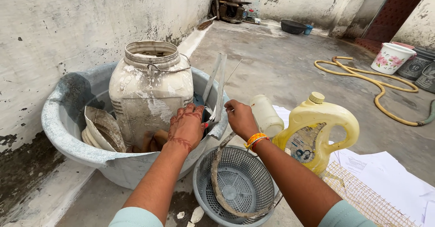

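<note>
My left hand, patterned with henna, reaches down into a large grey tub and rests beside a dirty white plastic jar that stands inside it. Whether its fingers hold anything is hidden. My right hand, with orange and red bangles at the wrist, is over the tub's right rim, its fingers pinched on a thin white strip that leans up out of the tub.
A grey perforated basket with a bent hoop sits below my hands. To its right stand a yellow jug and a pale bottle, with papers and mesh. A yellow hose and buckets lie further right.
</note>
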